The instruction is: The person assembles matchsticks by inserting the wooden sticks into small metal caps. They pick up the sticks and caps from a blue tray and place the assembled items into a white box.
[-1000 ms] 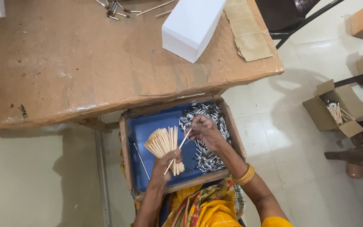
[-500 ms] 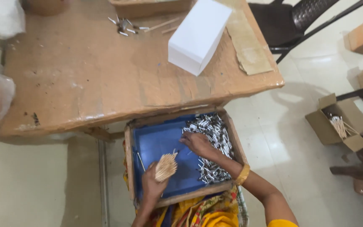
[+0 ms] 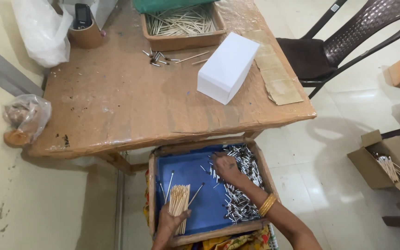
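a person sits at a brown table (image 3: 130,106) with a blue-lined wooden tray (image 3: 195,203) on the lap, just below the table's near edge. the left hand (image 3: 170,222), at the tray's near left corner, is closed around a bundle of thin wooden sticks (image 3: 179,201) that stand up from the fist. the right hand (image 3: 227,167), a gold bangle (image 3: 268,204) on its wrist, rests palm down with fingers curled on a heap of small silver metal tubes (image 3: 241,194) filling the tray's right side; whether it grips any cannot be told. on the table's far side stands a white box (image 3: 228,68), and beyond it a brown tray of sticks (image 3: 181,23). a dark plastic chair (image 3: 343,46) stands right of the table, and an open cardboard box (image 3: 385,166) lies on the floor right of the lap tray.
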